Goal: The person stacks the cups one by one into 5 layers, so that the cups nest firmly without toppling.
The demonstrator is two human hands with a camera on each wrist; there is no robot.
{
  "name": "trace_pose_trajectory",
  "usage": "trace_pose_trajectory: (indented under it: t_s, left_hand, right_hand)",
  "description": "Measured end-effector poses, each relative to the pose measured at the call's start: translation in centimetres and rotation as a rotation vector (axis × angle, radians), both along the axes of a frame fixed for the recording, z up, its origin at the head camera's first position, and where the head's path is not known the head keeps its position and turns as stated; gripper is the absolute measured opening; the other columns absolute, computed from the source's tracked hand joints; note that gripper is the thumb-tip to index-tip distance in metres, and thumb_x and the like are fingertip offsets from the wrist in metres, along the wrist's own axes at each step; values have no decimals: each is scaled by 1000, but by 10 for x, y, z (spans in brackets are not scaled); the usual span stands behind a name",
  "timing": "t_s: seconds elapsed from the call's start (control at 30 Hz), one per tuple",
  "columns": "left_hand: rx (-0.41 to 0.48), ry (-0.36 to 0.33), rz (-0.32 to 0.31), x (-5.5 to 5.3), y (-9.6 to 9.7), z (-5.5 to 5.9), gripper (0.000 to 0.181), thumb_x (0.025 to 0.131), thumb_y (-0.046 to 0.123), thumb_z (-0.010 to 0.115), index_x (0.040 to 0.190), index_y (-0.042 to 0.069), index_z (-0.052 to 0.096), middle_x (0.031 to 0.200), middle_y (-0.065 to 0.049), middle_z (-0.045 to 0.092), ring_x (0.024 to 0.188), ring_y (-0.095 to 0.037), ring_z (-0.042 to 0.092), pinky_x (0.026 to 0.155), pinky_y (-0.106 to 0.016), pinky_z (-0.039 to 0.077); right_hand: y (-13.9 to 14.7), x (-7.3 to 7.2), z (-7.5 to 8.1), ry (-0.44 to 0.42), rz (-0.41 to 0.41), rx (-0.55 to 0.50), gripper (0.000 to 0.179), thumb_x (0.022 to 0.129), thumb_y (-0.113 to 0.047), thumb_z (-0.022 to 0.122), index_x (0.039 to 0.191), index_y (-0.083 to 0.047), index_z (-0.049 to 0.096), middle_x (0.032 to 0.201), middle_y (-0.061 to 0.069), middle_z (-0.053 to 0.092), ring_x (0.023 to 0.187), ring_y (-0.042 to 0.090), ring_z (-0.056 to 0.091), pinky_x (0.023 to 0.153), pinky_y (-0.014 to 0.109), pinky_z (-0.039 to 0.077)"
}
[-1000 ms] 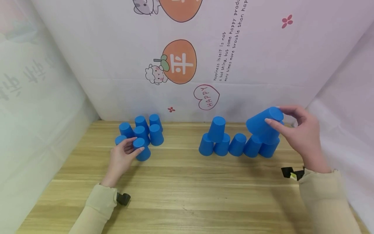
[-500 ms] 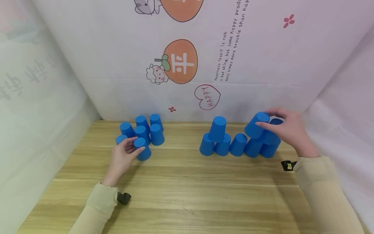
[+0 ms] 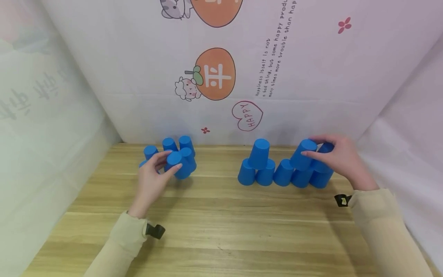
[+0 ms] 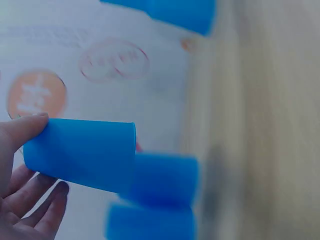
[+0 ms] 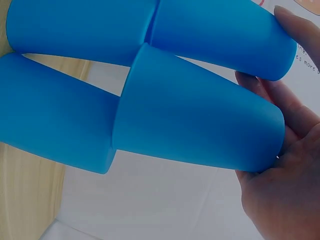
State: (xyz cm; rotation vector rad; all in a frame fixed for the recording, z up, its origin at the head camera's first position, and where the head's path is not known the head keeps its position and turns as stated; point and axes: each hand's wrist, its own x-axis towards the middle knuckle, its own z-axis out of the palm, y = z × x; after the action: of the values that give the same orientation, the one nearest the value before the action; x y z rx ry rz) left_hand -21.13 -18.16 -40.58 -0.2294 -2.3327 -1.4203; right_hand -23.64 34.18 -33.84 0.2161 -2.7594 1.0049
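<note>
My left hand (image 3: 152, 179) pinches an upside-down blue cup (image 3: 175, 159) near its closed end. In the left wrist view that held cup (image 4: 82, 152) stands out in front of two blurred blue cups. My right hand (image 3: 340, 159) grips another blue cup (image 3: 303, 154) by its narrow top, thumb on the near side. This cup rests mouth down in the upper tier on the right. Beside it is a second upper cup (image 5: 200, 115), overlapped by my right hand in the head view. Under them runs a row of upside-down blue cups (image 3: 283, 173).
One more cup (image 3: 259, 154) sits atop the left end of the row. On the left, several upside-down blue cups (image 3: 169, 144) form a cluster, partly hidden by my left hand. The wooden table (image 3: 221, 231) meets a printed white cloth (image 3: 138, 69) behind and at the sides.
My right hand has brought its tilted cup left and down onto the row, where it now stands nearly upright. My left hand has lifted its cup off the table and moved slightly right and away.
</note>
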Motion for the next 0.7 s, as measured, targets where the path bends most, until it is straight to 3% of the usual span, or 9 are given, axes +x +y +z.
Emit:
trace_pose_trajectory:
  t_s: [0.27,0.5,0.7]
  left_hand:
    - [60,121,-84,-8,55,43,54,86,35,84,132,13,65,127,0,68,114,-16,63,99,-47,52]
    - [69,214,-205,-31,103,66,53,88,31,83,132,9,65,126,3,67,113,-11,63,100,-34,51]
    - [112,219,-298,-53,139,86,53,89,25,83,133,7,63,127,1,67,112,-9,64,100,-27,50]
  right_hand:
    - [2,1,-1,-19,-3,16,68,87,-49,80,135,-4,63,136,23,59,131,47,45,100,73,38]
    - [1,2,-2,-31,-2,25,69,87,-52,78,137,-7,61,129,21,61,126,45,47,98,74,38]
    - [2,2,-1,-22,4,30,68,87,-52,78,136,-7,62,128,20,62,125,44,48,98,72,40]
